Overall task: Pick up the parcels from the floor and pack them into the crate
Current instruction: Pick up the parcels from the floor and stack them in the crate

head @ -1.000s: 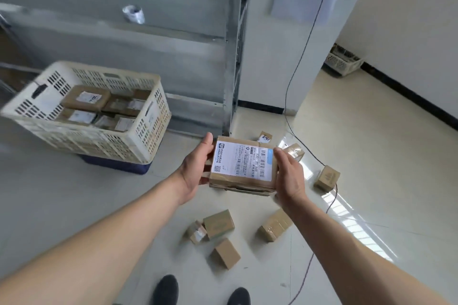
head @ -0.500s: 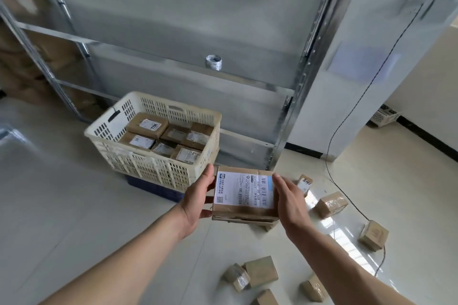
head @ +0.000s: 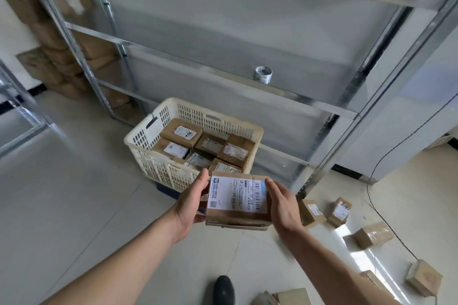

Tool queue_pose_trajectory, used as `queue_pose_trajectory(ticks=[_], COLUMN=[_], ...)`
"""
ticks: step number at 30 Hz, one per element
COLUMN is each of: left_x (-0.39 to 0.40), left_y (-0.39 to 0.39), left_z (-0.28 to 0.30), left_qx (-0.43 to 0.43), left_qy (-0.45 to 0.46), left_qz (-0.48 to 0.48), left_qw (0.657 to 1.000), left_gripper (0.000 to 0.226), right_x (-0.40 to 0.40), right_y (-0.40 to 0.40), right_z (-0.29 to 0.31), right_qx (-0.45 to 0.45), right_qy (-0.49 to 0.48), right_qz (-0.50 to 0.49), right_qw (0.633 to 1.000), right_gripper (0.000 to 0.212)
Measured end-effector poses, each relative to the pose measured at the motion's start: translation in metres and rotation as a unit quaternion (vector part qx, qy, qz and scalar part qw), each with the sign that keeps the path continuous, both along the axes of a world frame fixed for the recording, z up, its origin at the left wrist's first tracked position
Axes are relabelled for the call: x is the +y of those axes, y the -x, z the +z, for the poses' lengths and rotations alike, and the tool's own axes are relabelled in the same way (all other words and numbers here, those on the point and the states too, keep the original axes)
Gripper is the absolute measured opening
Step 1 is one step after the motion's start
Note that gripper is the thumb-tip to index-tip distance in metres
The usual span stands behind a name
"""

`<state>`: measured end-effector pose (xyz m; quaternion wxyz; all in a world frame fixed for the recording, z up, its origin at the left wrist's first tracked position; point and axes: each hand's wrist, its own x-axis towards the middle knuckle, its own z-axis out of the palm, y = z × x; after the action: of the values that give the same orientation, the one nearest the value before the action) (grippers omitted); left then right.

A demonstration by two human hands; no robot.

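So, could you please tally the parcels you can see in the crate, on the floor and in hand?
Parcels in the crate: 6
Parcels on the floor: 7, some cut off
Parcel between left hand and right hand: 1, perhaps another beneath
Total: 14

One crate (head: 158, 153), roughly fourteen parcels (head: 238, 200), two hands (head: 190, 203)

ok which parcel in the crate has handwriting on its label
The back-left parcel in the crate: its white label carries dark handwritten marks, while the other labels there show only print.
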<state>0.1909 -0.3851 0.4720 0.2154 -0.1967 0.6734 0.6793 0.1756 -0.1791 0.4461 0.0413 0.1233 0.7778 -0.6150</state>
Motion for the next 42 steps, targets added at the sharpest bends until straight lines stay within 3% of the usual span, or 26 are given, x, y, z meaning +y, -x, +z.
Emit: queue_pose_trajectory(ticks=[8, 17, 25, 30, 37, 40, 42], left_x=[-0.049, -0.093, -0.142, -0.179, -0.215, -0.213, -0.208], left_y=[0.117, 0.221, 0.319, 0.384, 0.447, 0.47, 0.486], left_z=[-0.016, -0.028, -0.061, -0.088, -0.145, -0.169, -0.185], left_qx=[-0.005, -0.026, -0.064, -0.105, -0.157, -0.139, -0.129], left_qy=[0.01, 0.008, 0.005, -0.002, -0.004, 0.007, 0.028], left_qz=[0.039, 0.073, -0.017, -0.065, -0.102, -0.125, -0.147], left_qw=[0.999, 0.997, 0.998, 0.992, 0.982, 0.982, 0.98], left_gripper=[0.059, 0.061, 0.077, 0.061, 0.056, 0.082, 0.094], right_x=[-0.053, -0.097, -0.142, -0.184, -0.238, -0.251, -0.254], right_y=[0.121, 0.239, 0.313, 0.351, 0.376, 0.381, 0.389], right_z=[-0.018, -0.021, -0.045, -0.064, -0.119, -0.146, -0.162], right_qx=[-0.047, -0.077, -0.104, -0.133, -0.193, -0.238, -0.255], right_qy=[0.049, 0.039, 0.029, 0.028, 0.064, 0.041, -0.005], right_qz=[0.016, 0.043, 0.002, -0.075, -0.144, -0.156, -0.159], right_qw=[0.998, 0.995, 0.994, 0.988, 0.968, 0.958, 0.954], right_gripper=[0.032, 0.03, 0.037, 0.027, 0.065, 0.088, 0.075])
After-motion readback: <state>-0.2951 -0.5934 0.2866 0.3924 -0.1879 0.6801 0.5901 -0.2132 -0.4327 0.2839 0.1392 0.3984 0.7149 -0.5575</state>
